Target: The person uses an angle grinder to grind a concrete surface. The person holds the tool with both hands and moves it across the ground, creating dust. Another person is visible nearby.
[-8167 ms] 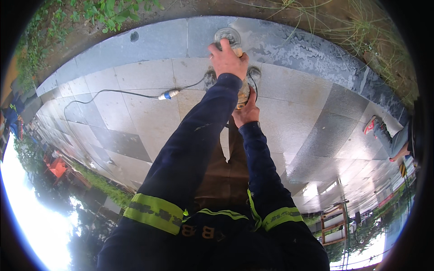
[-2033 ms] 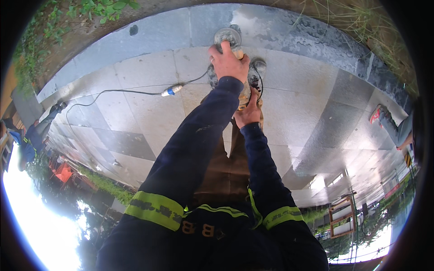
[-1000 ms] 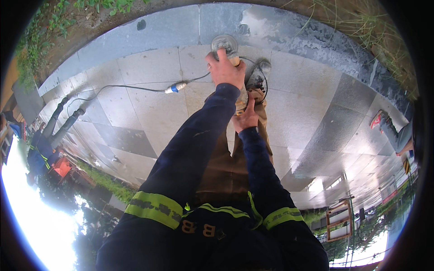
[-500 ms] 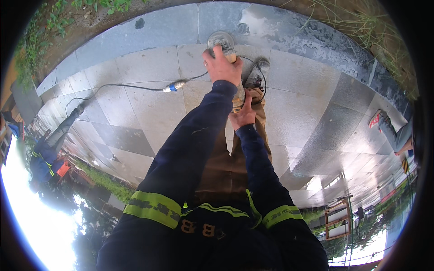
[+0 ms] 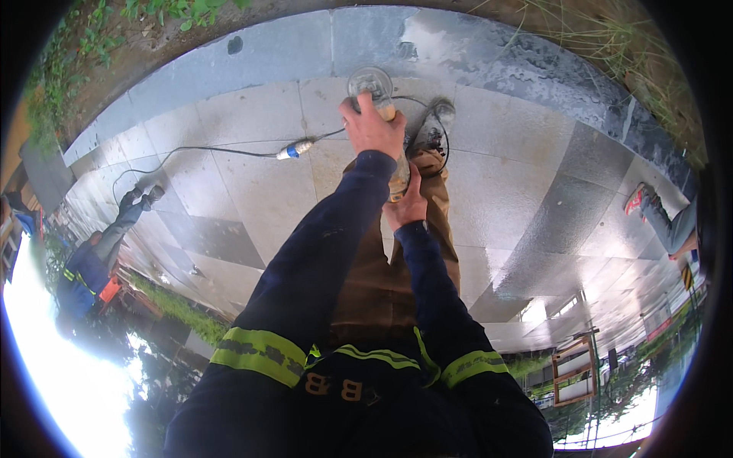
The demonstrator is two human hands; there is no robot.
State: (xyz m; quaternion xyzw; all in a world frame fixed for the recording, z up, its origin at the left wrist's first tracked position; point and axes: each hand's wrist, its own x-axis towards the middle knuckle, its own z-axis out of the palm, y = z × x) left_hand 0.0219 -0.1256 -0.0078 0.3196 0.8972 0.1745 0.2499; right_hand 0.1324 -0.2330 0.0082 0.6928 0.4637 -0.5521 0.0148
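L hand (image 5: 372,128) curled round grinder (image 5: 388,113) front, R hand (image 5: 407,207) gripping rear. Border stone (image 5: 511,65) upper-R patchy; amt done/left unclear.

One left grip (image 5: 372,126) and one right grip (image 5: 407,208) make two, and there is one grinder (image 5: 400,180) with one round guard (image 5: 371,78); one blue-and-white plug (image 5: 295,149) and two lengths of cord (image 5: 221,148); two sleeve bands (image 5: 259,356); two brown trouser legs (image 5: 440,225); one dusty shoe (image 5: 440,114); at least two other people (image 5: 85,263); one red shoe (image 5: 634,199); one wooden frame (image 5: 573,371)
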